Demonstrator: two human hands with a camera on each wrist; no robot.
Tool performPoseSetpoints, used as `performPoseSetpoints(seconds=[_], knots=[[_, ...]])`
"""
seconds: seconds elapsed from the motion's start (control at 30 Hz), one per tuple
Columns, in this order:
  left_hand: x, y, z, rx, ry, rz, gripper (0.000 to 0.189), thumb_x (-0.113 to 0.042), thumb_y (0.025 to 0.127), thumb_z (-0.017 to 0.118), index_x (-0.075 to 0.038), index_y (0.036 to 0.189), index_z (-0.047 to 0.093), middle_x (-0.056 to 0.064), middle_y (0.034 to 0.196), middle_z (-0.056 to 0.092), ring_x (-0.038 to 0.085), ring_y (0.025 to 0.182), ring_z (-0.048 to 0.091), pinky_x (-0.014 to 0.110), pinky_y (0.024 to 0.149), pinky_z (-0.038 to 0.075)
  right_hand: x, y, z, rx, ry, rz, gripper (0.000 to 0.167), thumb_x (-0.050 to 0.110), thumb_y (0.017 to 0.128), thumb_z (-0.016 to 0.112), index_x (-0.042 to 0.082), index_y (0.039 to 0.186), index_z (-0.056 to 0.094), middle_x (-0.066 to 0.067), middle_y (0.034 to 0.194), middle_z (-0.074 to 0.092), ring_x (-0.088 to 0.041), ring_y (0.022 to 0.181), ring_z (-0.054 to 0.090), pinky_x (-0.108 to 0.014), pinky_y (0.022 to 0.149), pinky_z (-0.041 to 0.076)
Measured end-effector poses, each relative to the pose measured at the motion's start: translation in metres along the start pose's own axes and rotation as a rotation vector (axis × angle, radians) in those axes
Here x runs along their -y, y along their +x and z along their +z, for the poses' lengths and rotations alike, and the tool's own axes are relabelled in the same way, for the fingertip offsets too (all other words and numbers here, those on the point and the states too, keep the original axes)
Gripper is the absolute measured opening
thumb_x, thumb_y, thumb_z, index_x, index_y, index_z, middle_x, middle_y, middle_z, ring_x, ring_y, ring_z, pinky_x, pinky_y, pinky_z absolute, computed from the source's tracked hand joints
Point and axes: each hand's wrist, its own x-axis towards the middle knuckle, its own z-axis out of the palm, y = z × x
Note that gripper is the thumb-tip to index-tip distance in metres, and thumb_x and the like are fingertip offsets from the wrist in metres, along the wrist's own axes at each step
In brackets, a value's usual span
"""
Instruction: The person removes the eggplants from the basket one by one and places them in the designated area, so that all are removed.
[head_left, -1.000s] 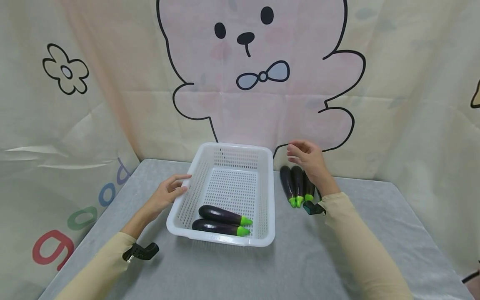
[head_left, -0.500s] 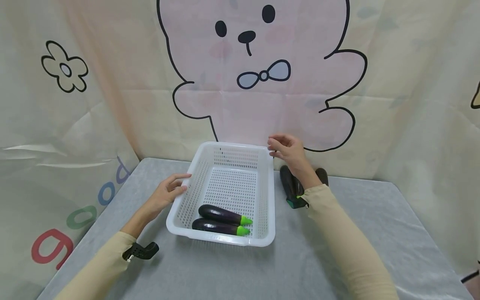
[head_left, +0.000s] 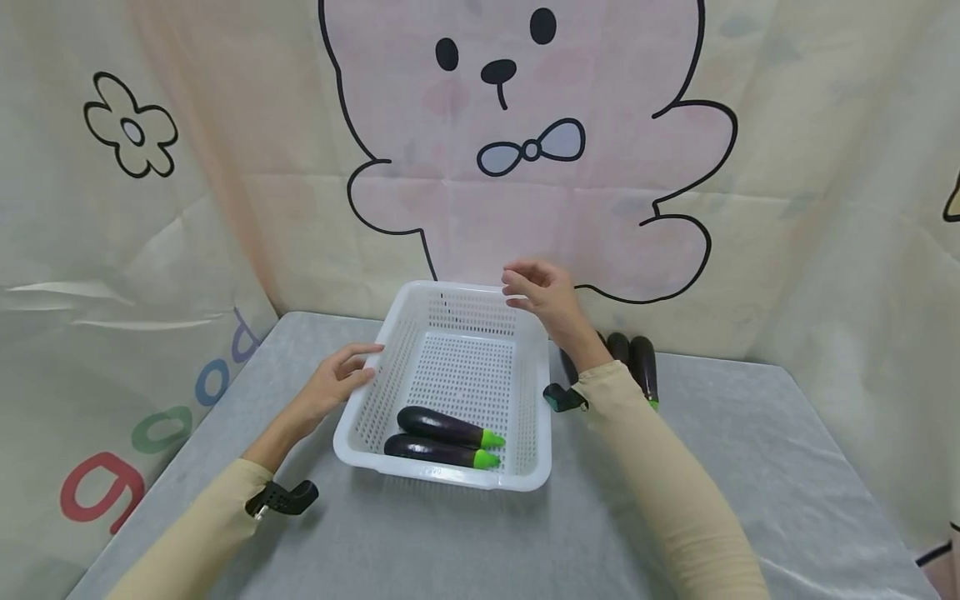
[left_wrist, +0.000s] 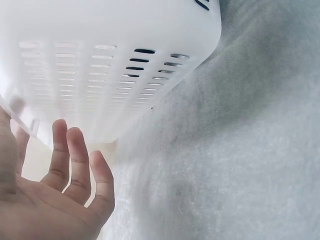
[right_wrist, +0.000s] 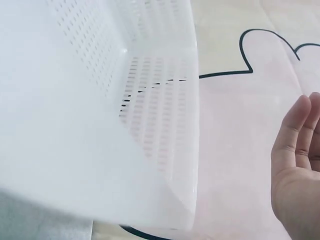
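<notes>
A white perforated basket stands on the table with two dark eggplants lying side by side near its front. My left hand rests at the basket's left rim, index finger and thumb touching the edge. In the left wrist view, the other fingers of that hand hang loosely curved beside the wall. Over the basket's back right corner hovers my right hand, its fingers loosely bent and holding nothing. Right of the basket lie several more eggplants, partly hidden by the right wrist.
A grey cloth covers the table. Close behind it hangs a curtain printed with a bear. Another printed curtain side borders the table on the left. Each wrist carries a black strap device.
My right hand has moved left, from above the eggplants outside to above the basket's back right corner. The left hand, the basket and the eggplants in it stay in place.
</notes>
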Motion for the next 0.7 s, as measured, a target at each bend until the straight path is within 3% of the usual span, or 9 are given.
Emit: performPoseSetpoints(seconds=[0.2,0.33,0.57,0.7], knots=[[0.000,-0.001,0.000,-0.001,0.009,0.002,0.047,-0.018,0.104,0.061,-0.007,0.148,0.048,0.029,0.132,0.054,0.036,0.105,0.063,0.042,0.079,0.055,0.007,0.002,0.013,0.014,-0.015,0.011,0.025,0.014,0.096,0.074,0.000,0.116,0.068,-0.017,0.108,0.064,-0.043,0.103,0.062,-0.042,0.087,0.055],[0.000,-0.001,0.000,-0.002,0.001,0.000,0.047,-0.017,0.104,0.061,-0.007,0.148,0.048,0.029,0.133,0.054,0.036,0.105,0.063,0.042,0.079,0.055,0.007,0.003,0.021,0.026,-0.002,0.012,0.026,0.011,0.097,0.072,-0.004,0.117,0.066,-0.015,0.106,0.065,-0.047,0.104,0.060,-0.043,0.086,0.055],[-0.002,-0.002,0.001,-0.001,0.004,0.000,0.047,-0.018,0.104,0.062,-0.007,0.148,0.048,0.029,0.133,0.054,0.037,0.105,0.063,0.043,0.079,0.055,0.001,0.001,0.034,0.043,0.019,0.013,0.027,0.008,0.098,0.070,-0.008,0.118,0.064,-0.026,0.110,0.061,-0.035,0.096,0.064,-0.042,0.086,0.055],[-0.002,-0.002,0.001,-0.005,0.003,-0.008,0.046,-0.018,0.104,0.062,-0.008,0.147,0.049,0.029,0.133,0.054,0.037,0.106,0.063,0.043,0.079,0.055,-0.004,0.000,0.044,0.061,0.014,0.020,0.029,0.010,0.098,0.070,-0.008,0.119,0.063,-0.022,0.110,0.063,-0.041,0.100,0.063,-0.043,0.087,0.055]])
